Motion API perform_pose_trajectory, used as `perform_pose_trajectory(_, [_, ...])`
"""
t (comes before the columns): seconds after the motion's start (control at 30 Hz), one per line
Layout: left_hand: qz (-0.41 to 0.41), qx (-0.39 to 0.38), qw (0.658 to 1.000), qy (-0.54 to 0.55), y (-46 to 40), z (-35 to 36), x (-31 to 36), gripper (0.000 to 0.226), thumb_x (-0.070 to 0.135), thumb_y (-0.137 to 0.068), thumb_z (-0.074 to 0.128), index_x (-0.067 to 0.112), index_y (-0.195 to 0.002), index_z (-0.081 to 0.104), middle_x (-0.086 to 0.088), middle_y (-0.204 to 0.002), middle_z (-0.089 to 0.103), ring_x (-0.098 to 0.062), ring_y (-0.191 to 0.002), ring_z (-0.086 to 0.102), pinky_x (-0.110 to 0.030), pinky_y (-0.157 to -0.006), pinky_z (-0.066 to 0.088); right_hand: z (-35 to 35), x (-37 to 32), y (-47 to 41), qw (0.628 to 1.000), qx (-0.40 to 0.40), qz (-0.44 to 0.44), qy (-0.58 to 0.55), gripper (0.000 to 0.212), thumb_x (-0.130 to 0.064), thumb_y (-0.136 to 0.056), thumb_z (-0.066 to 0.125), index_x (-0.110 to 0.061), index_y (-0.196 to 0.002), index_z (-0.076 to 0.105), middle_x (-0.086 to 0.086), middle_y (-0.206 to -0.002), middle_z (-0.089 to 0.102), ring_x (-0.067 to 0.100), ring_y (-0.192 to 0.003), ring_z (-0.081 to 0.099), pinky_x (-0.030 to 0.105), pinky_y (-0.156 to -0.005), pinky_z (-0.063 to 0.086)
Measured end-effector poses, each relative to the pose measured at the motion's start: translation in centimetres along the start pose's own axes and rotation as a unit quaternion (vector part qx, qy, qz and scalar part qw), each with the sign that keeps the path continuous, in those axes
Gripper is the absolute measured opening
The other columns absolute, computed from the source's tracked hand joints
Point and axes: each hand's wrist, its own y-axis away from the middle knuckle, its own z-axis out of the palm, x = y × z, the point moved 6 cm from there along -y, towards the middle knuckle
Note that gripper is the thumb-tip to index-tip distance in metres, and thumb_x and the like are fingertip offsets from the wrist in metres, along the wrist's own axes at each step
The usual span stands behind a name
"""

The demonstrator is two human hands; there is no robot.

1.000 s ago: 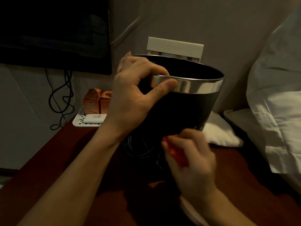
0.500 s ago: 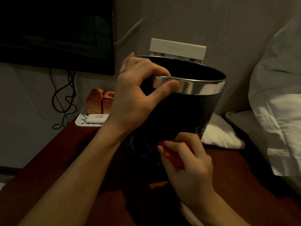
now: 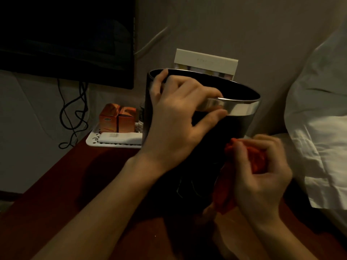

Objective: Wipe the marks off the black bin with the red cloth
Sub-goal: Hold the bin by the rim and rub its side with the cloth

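The black bin (image 3: 238,126) with a shiny silver rim band stands on the dark red table (image 3: 56,194) in the middle of the view. My left hand (image 3: 174,117) grips its near rim, fingers over the top and thumb on the silver band. My right hand (image 3: 261,177) holds the bunched red cloth (image 3: 257,160) against the bin's lower right side. Faint pale scribble marks (image 3: 185,186) show low on the bin's front.
A white tray (image 3: 97,143) with two orange boxes (image 3: 118,119) sits at the back left. A dark screen (image 3: 65,38) and dangling cables (image 3: 73,113) hang on the wall. A white box (image 3: 206,61) stands behind the bin. White pillows (image 3: 319,128) lie at the right.
My right hand has carried the red cloth from the bin's lower front round to its right side. My left hand has shifted its hold along the rim.
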Motion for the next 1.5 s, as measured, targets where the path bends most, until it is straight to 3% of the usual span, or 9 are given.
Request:
perform_pose_trajectory(0.17, [-0.036,-0.002,0.998,0.044,-0.4,-1.2,-2.6,0.014,0.040,-0.087,0.063,0.030,-0.097,0.059,0.026,-0.092,0.051,0.001,-0.103,0.046,-0.047,-0.113,0.021,3.5,0.1,4.6,0.989,-0.130,-0.069,0.022,0.018,-0.021,-0.090,0.069,-0.004,-0.091,0.070,0.003,-0.099,0.056,0.003,-0.091,0.056,0.017,-0.074,0.046])
perform_pose_trajectory(0.4, [-0.041,0.007,0.997,0.060,-0.4,-1.2,-2.9,0.013,0.040,-0.085,0.065,0.031,-0.093,0.060,0.028,-0.089,0.050,0.013,-0.102,0.041,-0.043,-0.114,0.022,1.1,-0.7,0.4,0.998,-0.019,-0.049,0.039,0.018,-0.022,-0.093,0.066,-0.004,-0.097,0.068,0.005,-0.101,0.054,-0.001,-0.096,0.052,0.009,-0.082,0.039])
perform_pose_trajectory(0.6, [-0.037,0.007,0.997,0.061,-0.4,-1.2,-2.9,0.013,0.038,-0.086,0.066,0.030,-0.094,0.060,0.028,-0.089,0.050,0.012,-0.102,0.042,-0.045,-0.113,0.023,4.3,-1.7,3.9,0.981,-0.141,-0.117,0.067,0.021,-0.023,-0.093,0.065,-0.002,-0.097,0.069,-0.001,-0.106,0.052,0.002,-0.090,0.051,0.010,-0.076,0.045])
perform_pose_trajectory(0.77, [-0.034,0.009,0.998,0.061,-0.5,-1.3,-2.7,0.012,0.038,-0.086,0.066,0.029,-0.093,0.062,0.028,-0.087,0.050,0.013,-0.101,0.041,-0.055,-0.107,0.028,1.8,-1.5,0.7,0.994,-0.050,-0.072,0.066,0.023,-0.022,-0.094,0.064,0.000,-0.097,0.069,0.000,-0.104,0.051,0.007,-0.092,0.052,0.007,-0.084,0.039])
perform_pose_trajectory(0.9, [-0.037,0.015,0.997,0.060,-0.5,-1.5,-2.6,0.012,0.035,-0.087,0.067,0.027,-0.094,0.062,0.026,-0.086,0.049,0.011,-0.100,0.041,-0.053,-0.108,0.028,3.2,-1.6,2.4,0.992,-0.100,-0.059,0.050,0.021,-0.023,-0.093,0.063,-0.002,-0.095,0.068,-0.001,-0.101,0.052,-0.002,-0.092,0.049,0.004,-0.084,0.037])
perform_pose_trajectory(1.0, [-0.023,0.025,0.999,0.001,-0.1,-1.3,-1.8,0.013,0.032,-0.090,0.062,0.021,-0.096,0.064,0.018,-0.088,0.052,-0.005,-0.102,0.048,-0.051,-0.110,0.026,3.8,-1.7,3.2,0.989,-0.136,-0.046,0.033,0.019,-0.026,-0.093,0.065,-0.008,-0.094,0.068,-0.002,-0.099,0.054,0.001,-0.094,0.054,0.006,-0.080,0.039])
perform_pose_trajectory(1.13, [0.006,0.016,0.996,-0.082,0.5,0.5,0.6,0.026,0.032,-0.090,0.056,0.014,-0.107,0.066,-0.001,-0.104,0.062,-0.020,-0.112,0.052,-0.048,-0.115,0.019,2.5,-2.1,1.4,0.995,-0.096,0.000,-0.026,0.005,-0.020,-0.091,0.068,-0.016,-0.091,0.066,-0.005,-0.094,0.057,0.006,-0.091,0.058,0.010,-0.077,0.042])
perform_pose_trajectory(1.33, [-0.040,0.047,0.997,0.042,0.1,-0.8,-1.1,0.007,0.029,-0.090,0.064,0.025,-0.095,0.061,0.011,-0.094,0.060,-0.004,-0.105,0.048,-0.044,-0.113,0.023,0.8,-1.3,-1.0,0.997,-0.065,0.031,-0.033,0.005,-0.025,-0.092,0.065,-0.024,-0.088,0.062,-0.007,-0.091,0.058,0.007,-0.084,0.058,0.012,-0.073,0.042])
perform_pose_trajectory(1.5, [-0.046,0.050,0.995,0.077,0.0,-1.1,-1.6,0.005,0.028,-0.089,0.064,0.026,-0.091,0.061,0.014,-0.091,0.059,-0.004,-0.103,0.050,-0.044,-0.109,0.029,-1.0,-2.3,-3.0,0.999,-0.020,-0.022,0.019,0.006,-0.014,-0.094,0.062,-0.016,-0.091,0.058,0.004,-0.095,0.054,-0.006,-0.089,0.052,0.008,-0.079,0.037])
